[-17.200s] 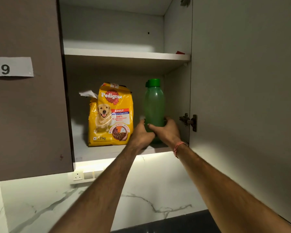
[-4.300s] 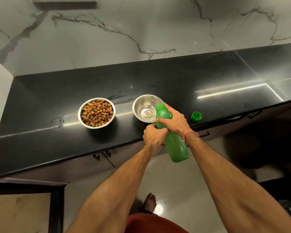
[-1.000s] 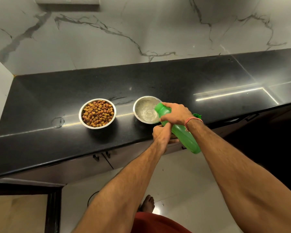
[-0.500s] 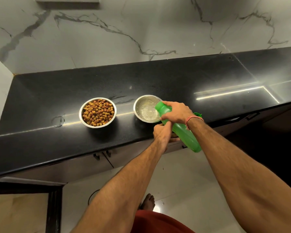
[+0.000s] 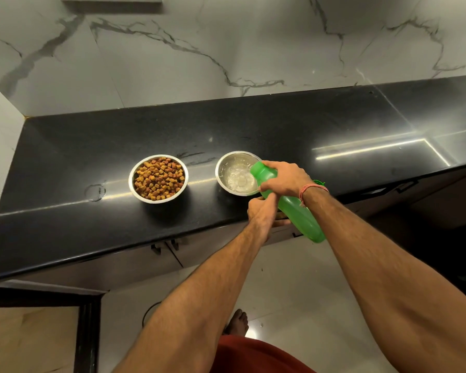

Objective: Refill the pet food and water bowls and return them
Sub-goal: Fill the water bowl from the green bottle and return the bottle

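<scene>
Two hands (image 5: 283,180) tilt one bottle (image 5: 296,211) over two bowls (image 5: 236,173).

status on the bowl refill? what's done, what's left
Done: left bowl is full of kibble. In hand: right hand tips the green bottle over the right bowl, water pooling; left hand steadies it. Left: cap back on, both bowls returned from the counter.

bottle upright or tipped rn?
Tipped. The green bottle slants mouth-down over the right bowl, which holds bubbling water. Right hand grips its neck, left hand its body.
</scene>
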